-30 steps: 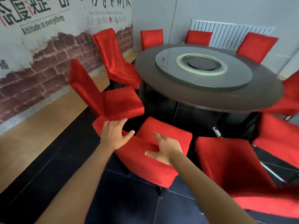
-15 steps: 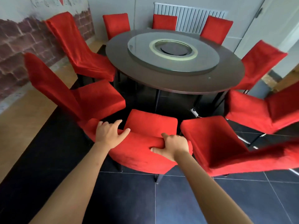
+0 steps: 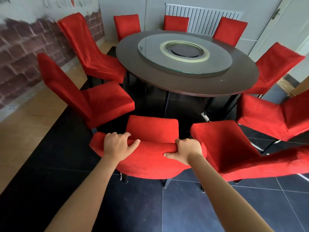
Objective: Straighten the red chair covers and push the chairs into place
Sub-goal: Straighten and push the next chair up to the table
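1. Head view is showing both hands gripping the near chair [image 3: 150, 158] at six o'clock: left hand [image 3: 117, 146] and right hand [image 3: 187, 150] curling over its backrest.
2. Its seat is sitting short of the table [image 3: 192, 84]; pushing seems pending.
3. Chairs at three and nine o'clock appear unpushed too.

Count, head view: ten red-covered chairs [image 3: 151, 144] around one round table [image 3: 192, 84]; one glass turntable [image 3: 184, 56] on it; one radiator [image 3: 202, 19]; one door [image 3: 282, 22]; two hands, left hand [image 3: 117, 145] and right hand [image 3: 187, 150].
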A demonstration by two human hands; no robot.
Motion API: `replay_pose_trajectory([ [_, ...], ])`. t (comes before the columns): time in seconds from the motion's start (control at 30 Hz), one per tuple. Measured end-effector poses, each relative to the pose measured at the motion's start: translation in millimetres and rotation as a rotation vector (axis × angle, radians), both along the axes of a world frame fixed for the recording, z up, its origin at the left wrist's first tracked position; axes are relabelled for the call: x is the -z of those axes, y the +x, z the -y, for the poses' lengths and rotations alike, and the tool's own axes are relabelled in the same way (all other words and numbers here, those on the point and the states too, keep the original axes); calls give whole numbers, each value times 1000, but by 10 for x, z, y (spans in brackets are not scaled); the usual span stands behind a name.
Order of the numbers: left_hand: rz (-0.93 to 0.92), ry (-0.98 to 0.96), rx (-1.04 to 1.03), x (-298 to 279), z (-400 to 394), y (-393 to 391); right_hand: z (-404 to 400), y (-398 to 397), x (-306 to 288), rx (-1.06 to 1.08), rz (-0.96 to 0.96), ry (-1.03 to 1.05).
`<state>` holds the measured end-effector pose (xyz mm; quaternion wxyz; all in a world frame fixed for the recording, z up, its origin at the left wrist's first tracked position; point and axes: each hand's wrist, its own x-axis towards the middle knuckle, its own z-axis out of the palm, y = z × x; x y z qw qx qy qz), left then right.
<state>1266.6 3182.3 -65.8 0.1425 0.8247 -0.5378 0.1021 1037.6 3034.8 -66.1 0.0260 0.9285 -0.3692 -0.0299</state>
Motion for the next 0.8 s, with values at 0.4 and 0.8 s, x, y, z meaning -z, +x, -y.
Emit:
replay_pose_trajectory([
  [0.4, 93, 78, 61, 39, 63, 508, -241, 346, -18, 88, -5, 9],
  [0.8, 116, 69, 218, 54, -87, 1564, -888, 1226, -1, 297, 56, -4],
])
